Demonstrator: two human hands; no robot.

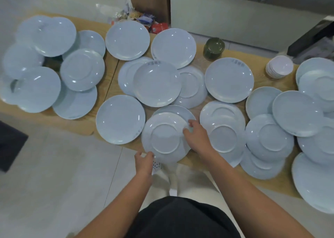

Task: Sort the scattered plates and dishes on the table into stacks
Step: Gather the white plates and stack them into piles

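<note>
Several pale blue plates lie scattered over the wooden table (101, 127), some upright, some upside down, many overlapping. At the table's near edge an upside-down plate (165, 138) sits on another plate (178, 111). My left hand (144, 162) grips this plate's near left rim with curled fingers. My right hand (196, 136) holds its right rim, fingers curled over the edge. An upright plate (120, 119) lies just left of it, and an upside-down one (223, 129) just right.
A stack of dark green bowls (213, 48) and a stack of small white dishes (279, 67) stand at the table's far right. A cardboard box (150, 1) with wrappers is behind the table. A heap of plates (52, 66) covers the left end.
</note>
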